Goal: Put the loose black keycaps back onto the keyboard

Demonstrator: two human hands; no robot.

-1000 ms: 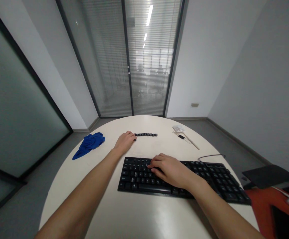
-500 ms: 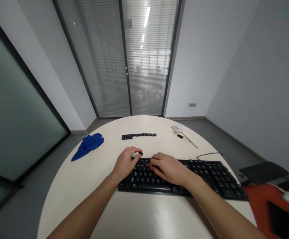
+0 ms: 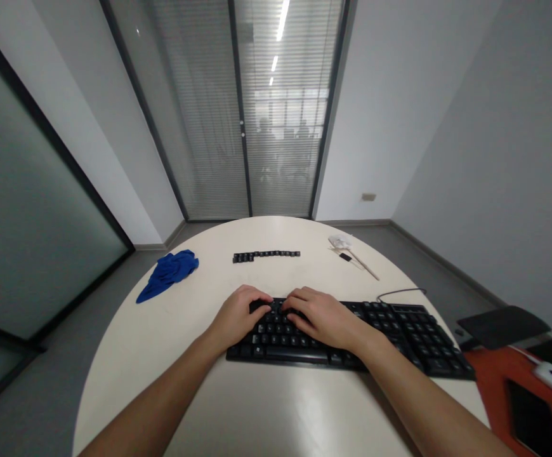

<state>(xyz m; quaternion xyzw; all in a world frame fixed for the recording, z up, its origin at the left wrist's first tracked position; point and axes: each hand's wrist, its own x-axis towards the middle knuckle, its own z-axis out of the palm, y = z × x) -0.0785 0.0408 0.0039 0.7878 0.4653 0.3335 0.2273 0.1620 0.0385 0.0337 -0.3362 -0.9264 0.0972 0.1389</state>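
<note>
A black keyboard [image 3: 299, 355] lies across the near part of the round table. At its upper left, my left hand [image 3: 240, 314] is closed, thumb and forefinger pinched close to the top row. The small black keycap seen there a moment earlier is now mostly hidden by the fingertips. My right hand [image 3: 321, 317] rests over the middle of the keyboard. Its fingers are bent, with the tips touching keys, and the thumb is apart from them. Beyond both hands, several loose keycaps [image 3: 276, 254] stand in a line, with a shorter second row at the left end.
A crumpled blue cloth [image 3: 169, 273] lies at the table's left. At the back right are a thin wooden stick [image 3: 365, 265], a whitish bundle [image 3: 340, 241] and a small black piece [image 3: 345, 257]. A cable [image 3: 402, 291] runs behind the keyboard. A phone [image 3: 533, 419] sits on an orange seat.
My left hand has lowered the keycap from above the keyboard's back edge down to the top row. My right hand has hardly moved. The view has tilted slightly.
</note>
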